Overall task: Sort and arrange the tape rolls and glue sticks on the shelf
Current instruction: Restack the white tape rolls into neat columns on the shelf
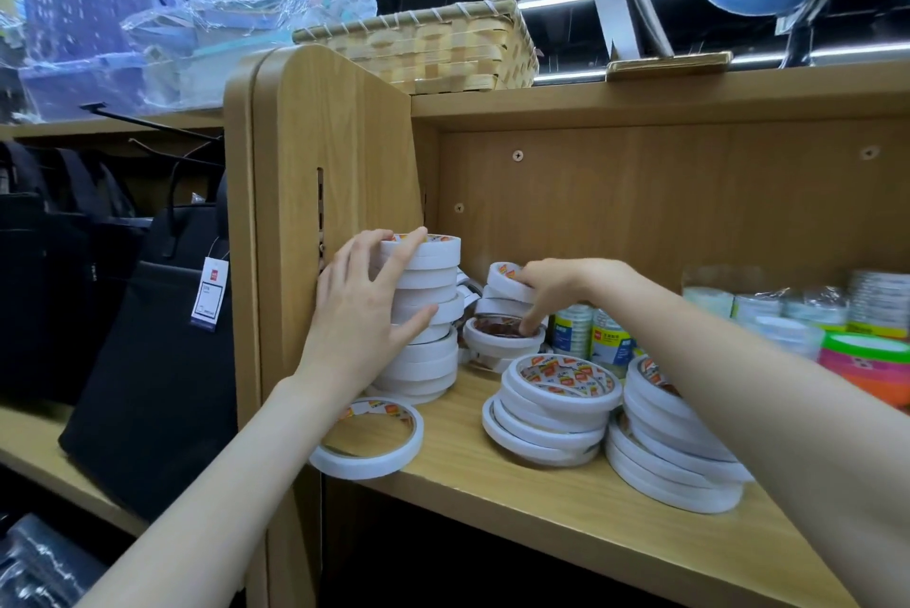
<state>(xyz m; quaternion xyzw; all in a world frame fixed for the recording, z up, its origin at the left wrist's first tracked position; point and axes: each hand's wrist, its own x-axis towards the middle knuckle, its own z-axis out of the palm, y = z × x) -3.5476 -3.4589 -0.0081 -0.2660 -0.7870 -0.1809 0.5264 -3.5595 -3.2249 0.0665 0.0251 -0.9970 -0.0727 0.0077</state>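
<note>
A tall stack of white tape rolls (431, 312) stands at the left end of the wooden shelf (566, 499). My left hand (362, 312) grips this stack from the side, fingers spread over its top and middle. My right hand (556, 287) pinches a tilted white tape roll (504, 277) over a smaller pile of rolls (502, 336) behind. A single thin roll (369, 440) lies flat at the shelf's front left corner. Two leaning stacks of thin rolls (551, 410) (660, 455) sit in front, the right one partly hidden by my forearm.
Clear tape packs (768, 307) and bright coloured rolls (871, 361) fill the shelf's right end. Small bottles (591, 336) stand behind my right hand. A woven basket (433, 46) sits on top. Black bags (147, 336) hang left of the side panel (315, 164).
</note>
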